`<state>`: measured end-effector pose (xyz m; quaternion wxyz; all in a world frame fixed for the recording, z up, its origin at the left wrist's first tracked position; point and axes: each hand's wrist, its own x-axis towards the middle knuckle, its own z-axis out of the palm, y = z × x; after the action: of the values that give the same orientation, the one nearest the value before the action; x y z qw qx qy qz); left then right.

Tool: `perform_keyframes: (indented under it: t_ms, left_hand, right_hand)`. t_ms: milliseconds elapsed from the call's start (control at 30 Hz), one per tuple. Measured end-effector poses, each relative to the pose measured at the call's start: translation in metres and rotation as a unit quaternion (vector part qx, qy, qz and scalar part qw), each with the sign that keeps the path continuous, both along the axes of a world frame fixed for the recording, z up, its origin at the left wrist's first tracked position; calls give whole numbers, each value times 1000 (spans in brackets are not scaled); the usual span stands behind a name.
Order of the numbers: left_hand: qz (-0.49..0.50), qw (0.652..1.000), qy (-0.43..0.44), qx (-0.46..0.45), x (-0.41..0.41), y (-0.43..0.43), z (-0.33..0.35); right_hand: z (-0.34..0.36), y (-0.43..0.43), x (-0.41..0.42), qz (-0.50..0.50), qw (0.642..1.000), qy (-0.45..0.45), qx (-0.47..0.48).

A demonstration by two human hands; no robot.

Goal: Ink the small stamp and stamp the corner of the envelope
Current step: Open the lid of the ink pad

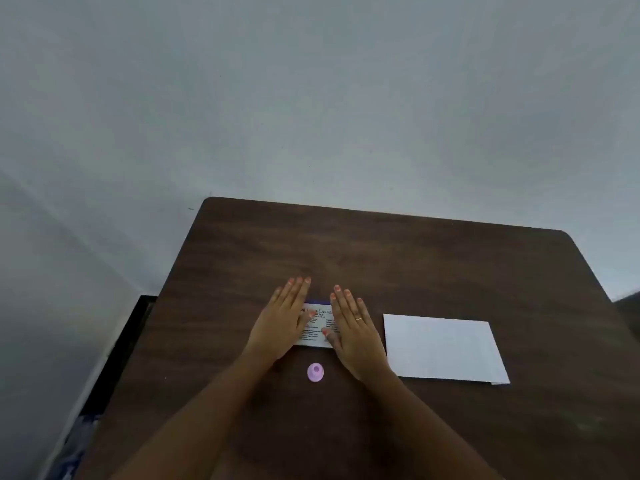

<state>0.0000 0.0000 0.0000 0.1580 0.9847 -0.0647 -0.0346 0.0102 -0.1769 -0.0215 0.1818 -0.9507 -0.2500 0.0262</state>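
A small pink round stamp (pixel 315 372) stands on the dark wooden table (pixel 415 265), close to me between my wrists. Just beyond it lies the ink pad box (pixel 319 323), white with printed text and a purple far edge. My left hand (pixel 282 320) rests flat over the box's left end, fingers straight and together. My right hand (pixel 353 327), with a ring, lies flat over its right end. Both thumbs touch the box top. A white envelope (pixel 443 348) lies flat to the right of my right hand.
A grey wall rises behind the table's far edge. The table's left edge drops to a dark object (pixel 121 341) on the floor side.
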Motion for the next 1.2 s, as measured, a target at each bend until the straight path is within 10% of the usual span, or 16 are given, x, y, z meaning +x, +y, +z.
perform_keyframes:
  t_ms: [333,633,867,1200]
  left_hand:
    - [-121,983,120,-65,-1,40,-11]
    - [-38,970,122,-207,-6,45,-14]
    - [-23,982,64,-176,-11,41,-20]
    - [-68,994,32,-81,-14,44,-33]
  right_hand:
    - [3,-8,12,87,989,109,-45]
    - [35,-12,31,104,982,153,-28]
    - [59,4,63,4,972,172,162]
    - [26,36,102,-125,973,100,164]
